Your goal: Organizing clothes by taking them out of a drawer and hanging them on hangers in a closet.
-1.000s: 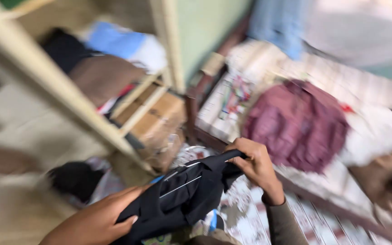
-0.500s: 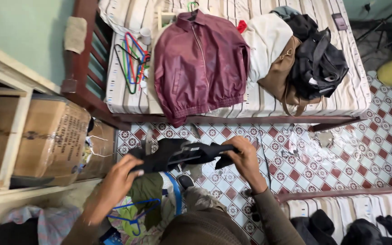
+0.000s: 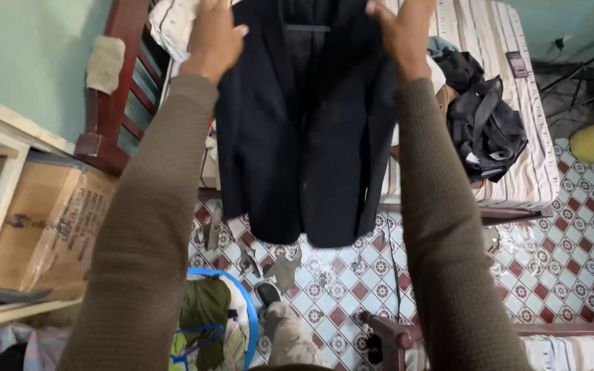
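Both hands are raised at the top of the view, each clamped on one shoulder of a dark jacket (image 3: 304, 130): the left hand (image 3: 216, 38) grips the left shoulder, the right hand (image 3: 397, 31) the right one, and the two are held well apart so the jacket hangs flat and open between them. Its hem hangs free in the air above the tiled floor (image 3: 551, 261), touching nothing below. Behind the jacket lies a bed (image 3: 517, 172) with a striped sheet; its near edge runs just behind the jacket's lower half. On the bed to the right sits a heap of dark clothes (image 3: 486, 127), close to the right sleeve but apart from the jacket. A phone (image 3: 518, 65) lies further back on the sheet. To the left, the dark wooden bed end (image 3: 115, 103) stands against the green wall, and a cardboard box (image 3: 42, 227) sits in a pale shelf frame. Below the jacket a blue basket (image 3: 245, 302) holds green clothes. Open floor shows to the right of the hem, between the two beds.
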